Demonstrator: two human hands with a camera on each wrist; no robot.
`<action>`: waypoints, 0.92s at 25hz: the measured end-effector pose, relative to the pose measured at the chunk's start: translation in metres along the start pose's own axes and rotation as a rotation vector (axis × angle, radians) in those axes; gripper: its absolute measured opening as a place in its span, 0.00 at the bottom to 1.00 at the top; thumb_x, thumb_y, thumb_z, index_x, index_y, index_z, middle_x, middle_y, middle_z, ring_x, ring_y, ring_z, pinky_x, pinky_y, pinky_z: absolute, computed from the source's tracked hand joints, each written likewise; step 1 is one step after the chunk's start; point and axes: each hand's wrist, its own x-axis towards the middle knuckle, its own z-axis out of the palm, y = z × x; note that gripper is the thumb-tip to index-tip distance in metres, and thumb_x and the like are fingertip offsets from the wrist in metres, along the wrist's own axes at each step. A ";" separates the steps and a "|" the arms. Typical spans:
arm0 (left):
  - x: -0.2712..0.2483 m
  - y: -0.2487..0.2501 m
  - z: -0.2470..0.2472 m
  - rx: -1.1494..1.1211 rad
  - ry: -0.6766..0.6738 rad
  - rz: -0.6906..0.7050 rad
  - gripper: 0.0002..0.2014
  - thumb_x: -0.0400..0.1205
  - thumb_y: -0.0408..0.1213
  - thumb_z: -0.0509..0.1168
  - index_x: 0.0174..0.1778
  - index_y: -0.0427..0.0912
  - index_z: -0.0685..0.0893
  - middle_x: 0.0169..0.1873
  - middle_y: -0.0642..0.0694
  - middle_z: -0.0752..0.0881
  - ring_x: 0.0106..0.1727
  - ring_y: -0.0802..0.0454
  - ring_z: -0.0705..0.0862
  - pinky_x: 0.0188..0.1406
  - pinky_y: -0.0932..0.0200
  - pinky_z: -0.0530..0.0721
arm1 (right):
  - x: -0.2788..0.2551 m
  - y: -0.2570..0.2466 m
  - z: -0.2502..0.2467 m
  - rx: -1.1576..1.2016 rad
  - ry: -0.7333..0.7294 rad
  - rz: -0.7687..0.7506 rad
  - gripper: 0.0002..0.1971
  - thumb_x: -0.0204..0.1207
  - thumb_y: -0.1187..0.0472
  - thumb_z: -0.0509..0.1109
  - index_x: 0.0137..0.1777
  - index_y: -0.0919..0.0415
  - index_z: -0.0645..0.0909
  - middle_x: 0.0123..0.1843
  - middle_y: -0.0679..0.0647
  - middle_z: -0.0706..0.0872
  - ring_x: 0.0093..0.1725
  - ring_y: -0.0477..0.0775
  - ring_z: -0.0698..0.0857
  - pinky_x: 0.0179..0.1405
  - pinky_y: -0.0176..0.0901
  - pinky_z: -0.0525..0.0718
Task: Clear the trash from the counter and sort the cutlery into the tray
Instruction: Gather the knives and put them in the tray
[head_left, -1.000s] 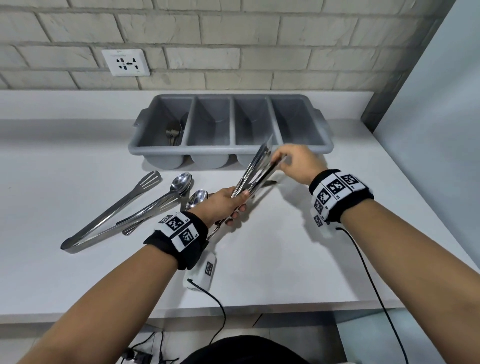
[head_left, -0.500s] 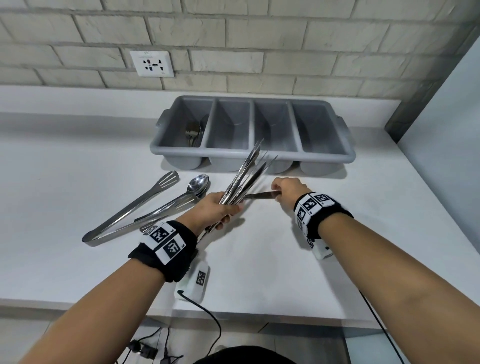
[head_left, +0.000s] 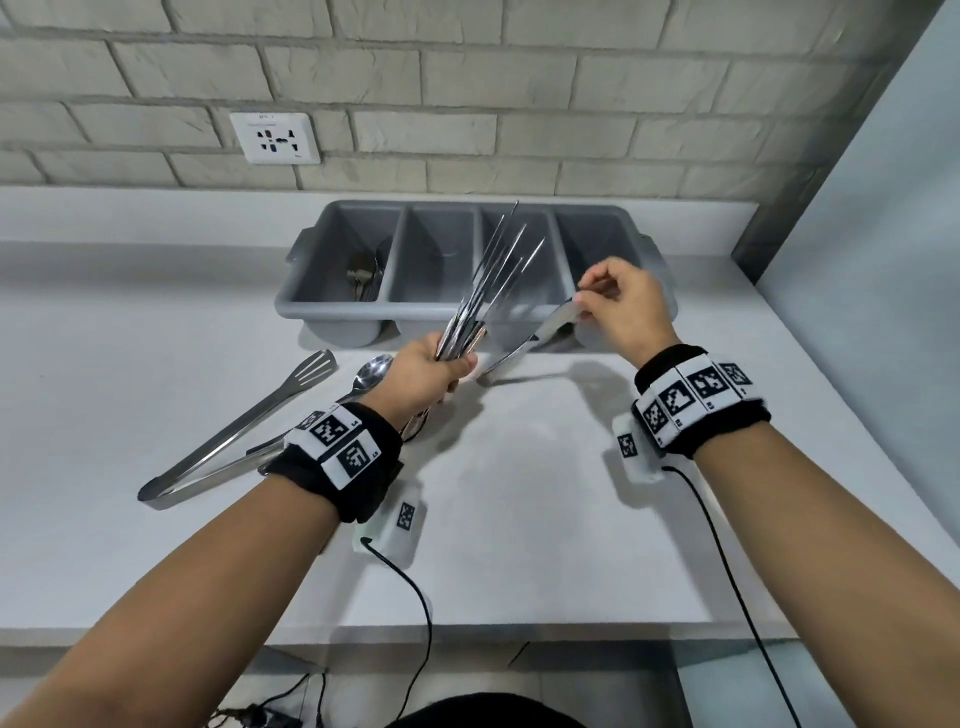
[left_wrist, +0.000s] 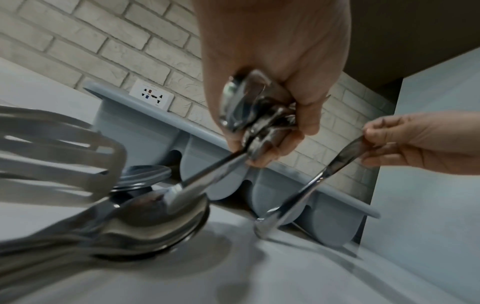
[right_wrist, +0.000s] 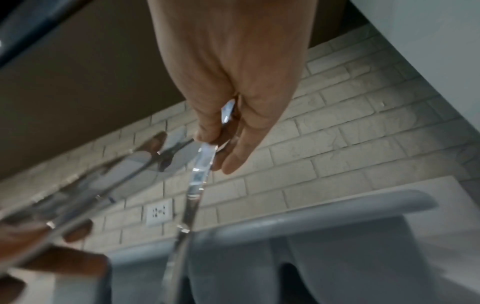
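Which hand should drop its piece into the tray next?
Right. The right hand pinches one knife by its handle, next to the tray; the left hand grips a whole bundle.

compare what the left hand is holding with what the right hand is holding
The left hand grips a bundle of cutlery in a fist; the right hand pinches a single knife by its handle.
The bundle fans upward toward the tray; the knife slopes down, its tip near the counter.
Both are shiny metal and neither is in the tray yet.
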 end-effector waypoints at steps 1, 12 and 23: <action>0.003 0.005 0.002 -0.009 -0.006 0.015 0.09 0.79 0.36 0.67 0.35 0.51 0.77 0.25 0.48 0.75 0.25 0.54 0.72 0.24 0.61 0.71 | 0.001 -0.008 -0.002 0.059 0.014 -0.022 0.09 0.72 0.73 0.69 0.39 0.58 0.78 0.33 0.52 0.81 0.39 0.55 0.81 0.37 0.40 0.86; -0.010 0.014 0.024 -0.173 -0.220 0.075 0.06 0.80 0.31 0.66 0.51 0.43 0.78 0.43 0.44 0.86 0.17 0.66 0.74 0.18 0.72 0.72 | -0.003 -0.036 0.005 0.442 0.032 0.099 0.14 0.78 0.73 0.64 0.34 0.57 0.74 0.30 0.55 0.78 0.16 0.39 0.80 0.18 0.32 0.84; -0.011 0.013 0.034 -0.428 -0.173 -0.138 0.03 0.80 0.31 0.65 0.42 0.43 0.81 0.24 0.51 0.78 0.17 0.61 0.73 0.16 0.68 0.72 | -0.022 -0.005 0.037 0.156 -0.184 0.373 0.25 0.81 0.44 0.54 0.70 0.61 0.70 0.57 0.54 0.78 0.56 0.57 0.78 0.56 0.54 0.82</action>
